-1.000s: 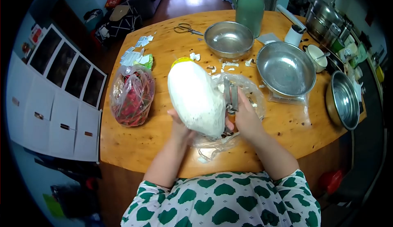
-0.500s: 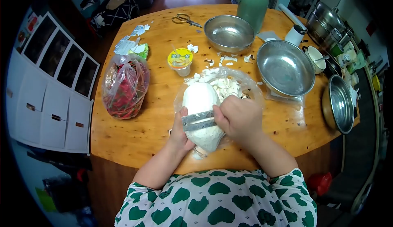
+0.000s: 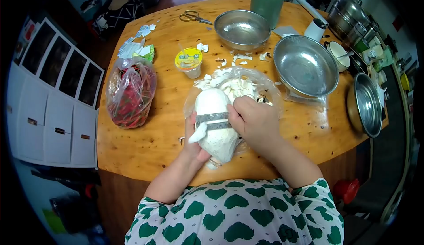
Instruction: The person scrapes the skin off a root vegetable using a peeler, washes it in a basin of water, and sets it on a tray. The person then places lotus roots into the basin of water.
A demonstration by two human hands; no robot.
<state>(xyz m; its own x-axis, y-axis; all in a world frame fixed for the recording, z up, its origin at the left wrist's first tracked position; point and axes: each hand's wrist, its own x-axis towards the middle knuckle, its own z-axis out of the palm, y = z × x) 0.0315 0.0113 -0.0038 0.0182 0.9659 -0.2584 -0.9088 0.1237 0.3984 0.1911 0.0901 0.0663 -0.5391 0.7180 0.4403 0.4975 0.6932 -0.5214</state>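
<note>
A thick white vegetable, probably a radish (image 3: 216, 145), is held tilted above a clear plastic bag with its broad end away from me. My left hand (image 3: 194, 143) wraps round its left side. In my right fist (image 3: 254, 119) is the end of a flat metal peeler (image 3: 212, 125), its slotted blade lying across the vegetable. A white shaving (image 3: 198, 132) sticks out at the blade's left part. Under and beyond the vegetable, the plastic bag (image 3: 271, 84) is spread with a pile of white shavings (image 3: 238, 88) on it. The peeler's handle is mostly hidden by my right hand.
A bag of red chillies (image 3: 132, 95) lies at left. Beyond are a yellow-lidded cup (image 3: 189, 60), scissors (image 3: 194, 17) and a green flask (image 3: 267, 2). Steel bowls (image 3: 305, 66) (image 3: 243, 28) (image 3: 369, 103) stand at the back and right.
My right hand and the peeler have moved slightly up the vegetable, away from me. A shaving now hangs out at the blade's left. The whole view has shifted a little.
</note>
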